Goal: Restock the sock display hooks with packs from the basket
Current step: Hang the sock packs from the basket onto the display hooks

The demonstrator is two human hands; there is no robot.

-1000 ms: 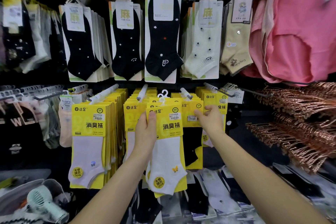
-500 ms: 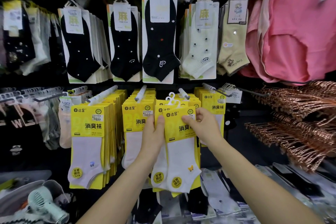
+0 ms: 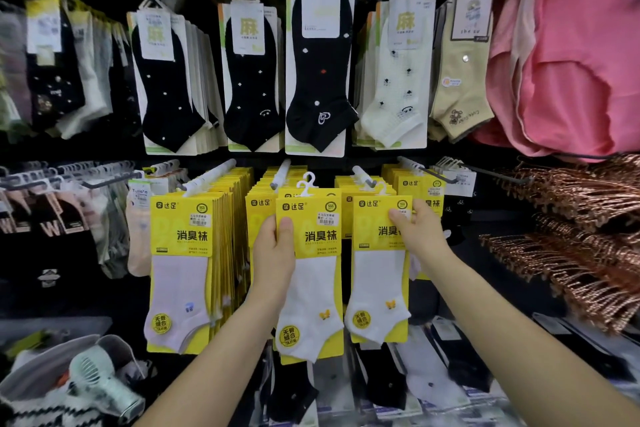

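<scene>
Hooks (image 3: 207,177) behind; left hand (image 3: 273,253) round middle pack (image 3: 315,274), right hand (image 3: 419,232) round right pack (image 3: 377,281)

**Shop display wall, crowded stock, dark backing**

A matt black display wall (image 3: 114,149) fills the view; no floor, window or lamp is visible. Light falls evenly from the front, so the goods are bright and the gaps stay dark.

- Top row: carded black ankle socks with small white dots (image 3: 318,80), then a cream patterned pair (image 3: 398,87) and a beige pair (image 3: 460,87).
- Top right: pink fabric garments (image 3: 571,62), hanging and overlapping.
- Right: a dense bundle of copper-coloured wire hangers (image 3: 581,253), with prongs pointing left.
- Left: a rail of dark goods with white letters (image 3: 52,229), blurred.
- Bottom left: a pale green handheld fan (image 3: 104,381), lying on its side.
- Bottom centre: flat clear-wrapped black and white packs (image 3: 426,381), laid on a low shelf.
</scene>
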